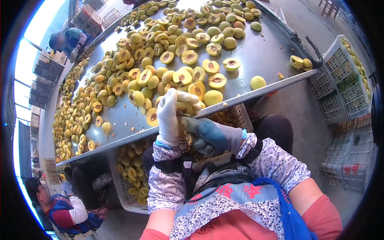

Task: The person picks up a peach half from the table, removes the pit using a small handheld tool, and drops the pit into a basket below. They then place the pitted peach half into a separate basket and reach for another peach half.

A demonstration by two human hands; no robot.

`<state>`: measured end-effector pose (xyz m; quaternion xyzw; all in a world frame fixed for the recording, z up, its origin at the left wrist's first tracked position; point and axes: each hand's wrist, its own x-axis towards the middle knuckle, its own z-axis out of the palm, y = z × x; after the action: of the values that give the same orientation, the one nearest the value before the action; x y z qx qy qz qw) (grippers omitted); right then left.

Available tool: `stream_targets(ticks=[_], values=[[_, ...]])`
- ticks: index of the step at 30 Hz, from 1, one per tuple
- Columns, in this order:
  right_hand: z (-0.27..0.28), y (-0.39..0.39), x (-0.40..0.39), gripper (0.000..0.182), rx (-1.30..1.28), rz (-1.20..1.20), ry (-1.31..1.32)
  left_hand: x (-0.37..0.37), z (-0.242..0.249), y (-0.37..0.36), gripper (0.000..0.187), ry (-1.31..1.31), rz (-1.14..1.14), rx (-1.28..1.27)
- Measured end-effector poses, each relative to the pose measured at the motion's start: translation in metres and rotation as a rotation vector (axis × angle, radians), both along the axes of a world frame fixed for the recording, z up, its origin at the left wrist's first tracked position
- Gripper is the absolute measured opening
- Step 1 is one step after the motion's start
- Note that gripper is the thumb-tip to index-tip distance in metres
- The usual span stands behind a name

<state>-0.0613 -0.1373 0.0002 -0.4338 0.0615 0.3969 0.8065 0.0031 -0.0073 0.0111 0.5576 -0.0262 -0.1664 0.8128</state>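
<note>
My left hand [170, 116], in a white glove, is closed around a yellow-green, apricot-like fruit half [184, 108] at the table's near edge. My right hand [210, 136] wears a grey knit glove with a blue-coated palm. Its fingers are curled shut against the underside of the fruit, and whatever they grip is hidden. Just beyond my hands, cut fruit halves [197, 90] lie with brown centres facing up, beside a rounded fruit [213, 98]. Below my hands, a pale crate [242, 116] holds small brownish pieces, partly hidden by my arms.
Heaps of fruit cover much of the metal table [268, 48], which has a raised rim. A white crate of halves [120, 188] stands below left. Stacked crates [340, 80] are at right. Two co-workers [74, 212] [74, 40] are at left. A dark hooked bar [316, 52] sits at the right corner.
</note>
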Motion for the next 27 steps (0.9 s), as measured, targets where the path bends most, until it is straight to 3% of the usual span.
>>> stream_targets(ticks=[1,3,5,6,7,8,9,11,12,13,14,15,17,18,21,24,26,27], values=[[0.003,0.001,0.000,0.052,-0.179,-0.003,-0.092,0.005,-0.004,0.002,0.042,-0.029,-0.054,0.051],[0.000,0.001,0.000,0.051,-0.215,0.003,-0.138,0.006,-0.009,0.004,0.042,-0.057,-0.102,0.102],[-0.007,-0.001,0.000,0.050,-0.250,0.003,-0.182,0.004,-0.010,0.002,0.042,-0.040,-0.094,-0.006],[-0.011,-0.003,-0.001,0.045,-0.012,0.077,-0.011,0.001,-0.011,-0.002,0.042,-0.041,-0.095,-0.005],[-0.012,-0.005,-0.002,0.041,0.225,0.150,0.160,-0.003,-0.013,-0.007,0.041,0.047,-0.055,-0.255],[-0.011,-0.007,-0.002,0.041,0.225,0.150,0.156,-0.005,-0.012,-0.010,0.040,0.132,-0.014,-0.505],[-0.009,-0.008,-0.002,0.042,0.132,0.162,0.042,-0.005,-0.009,-0.010,0.040,0.130,-0.013,-0.504],[-0.017,-0.009,-0.004,0.044,0.042,0.182,-0.077,-0.001,0.001,-0.002,0.032,0.080,0.174,-0.206],[-0.035,-0.007,-0.007,0.045,-0.308,0.199,-0.328,0.010,-0.013,0.023,0.029,0.045,0.182,-0.186],[-0.046,-0.007,-0.010,0.048,-0.656,0.207,-0.578,0.007,-0.005,0.031,0.027,0.066,0.385,-0.345],[-0.030,-0.016,-0.017,0.040,-0.941,0.208,-0.663,0.002,0.004,0.050,0.029,0.039,0.484,-0.261],[-0.027,-0.020,-0.021,0.040,-0.931,0.208,-0.667,0.001,0.000,0.084,0.031,-0.046,0.455,-0.196],[-0.024,-0.023,-0.025,0.039,-1.154,0.250,-0.762,-0.002,-0.002,0.148,0.034,-0.135,0.548,0.331],[-0.021,-0.023,-0.025,0.039,-1.113,0.222,-0.783,-0.008,0.002,0.160,0.028,-0.133,0.722,0.732],[-0.021,-0.016,-0.025,0.040,-1.018,0.042,-0.795,-0.016,0.002,0.193,0.047,-0.340,0.767,1.595],[-0.017,-0.013,-0.023,0.038,-0.997,0.022,-0.760,-0.001,0.014,0.148,0.053,-0.399,0.532,1.237],[-0.018,-0.011,-0.021,0.038,-1.003,0.003,-0.754,0.022,0.004,0.121,0.053,-0.256,0.225,1.339],[-0.018,-0.010,-0.020,0.038,-1.007,-0.020,-0.776,0.040,-0.024,0.122,0.057,-0.312,0.109,1.442]])
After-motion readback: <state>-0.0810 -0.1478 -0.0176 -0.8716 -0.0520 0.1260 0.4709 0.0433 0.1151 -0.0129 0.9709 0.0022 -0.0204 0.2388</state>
